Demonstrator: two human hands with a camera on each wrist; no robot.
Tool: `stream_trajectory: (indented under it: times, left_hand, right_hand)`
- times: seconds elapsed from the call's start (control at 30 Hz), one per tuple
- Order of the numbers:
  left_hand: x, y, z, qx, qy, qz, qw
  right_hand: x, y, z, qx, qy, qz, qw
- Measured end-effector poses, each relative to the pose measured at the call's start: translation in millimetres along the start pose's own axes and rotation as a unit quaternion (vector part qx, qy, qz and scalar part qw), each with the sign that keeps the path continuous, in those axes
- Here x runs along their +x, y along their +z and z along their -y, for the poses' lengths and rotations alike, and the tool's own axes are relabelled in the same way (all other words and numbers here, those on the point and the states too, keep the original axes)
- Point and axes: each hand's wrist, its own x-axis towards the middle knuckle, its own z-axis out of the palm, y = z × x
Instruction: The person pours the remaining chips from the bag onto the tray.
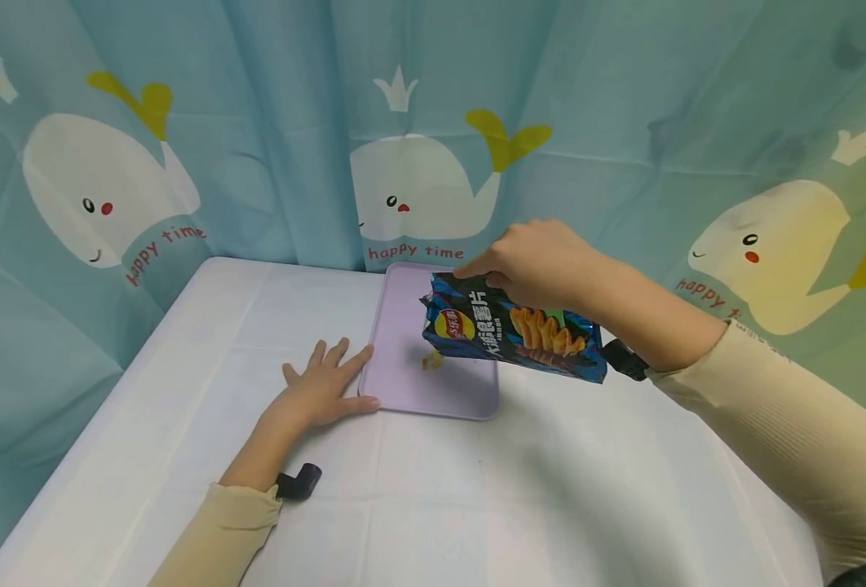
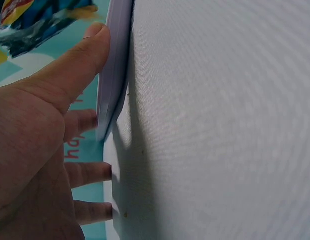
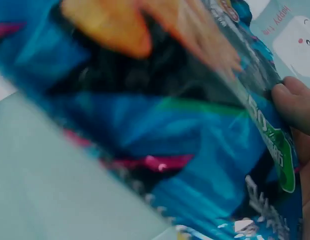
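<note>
My right hand (image 1: 543, 262) grips a blue and black bag of potato chips (image 1: 510, 334) along its upper edge. The bag hangs tilted above a lilac tray (image 1: 429, 395), its torn mouth toward the left. Just below that mouth, a few yellowish chips (image 1: 433, 359) overlap the tray in the head view. In the right wrist view the bag (image 3: 205, 132) fills most of the picture, with the thumb (image 3: 290, 102) pressed on it. My left hand (image 1: 321, 385) lies with fingers spread beside the tray, thumb and forefinger at its left edge (image 2: 115, 65).
A white cloth covers the table (image 1: 418, 514). Behind it hangs a blue-green curtain (image 1: 279, 147) printed with white whales, close to the tray's far edge. Each wrist wears a black camera, one of them (image 1: 301, 481) by the left sleeve.
</note>
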Motion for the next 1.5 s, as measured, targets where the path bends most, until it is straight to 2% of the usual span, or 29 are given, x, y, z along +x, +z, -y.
stream_trajectory:
  times: [0.13,0.6,1.13,1.5]
  left_hand:
    - [-0.9,0.0,0.7,0.001,0.001,-0.003,1.0]
    - [-1.1,-0.2,1.2,0.004,0.0,-0.001,1.0]
    - [-1.3,-2.3,-0.5,0.002,0.003,0.002,1.0]
    - [-1.5,-2.8,-0.1,0.002,0.003,0.006,1.0]
  right_hand:
    - [1,0,1,0.003,-0.005,-0.008,1.0]
    - [-1,-6,-1,0.0,0.009,0.009,1.0]
    - [-3,-9,-2,-0.011,0.012,0.009,1.0]
    - [-2,-13,-2,-0.011,0.014,-0.001,1.0]
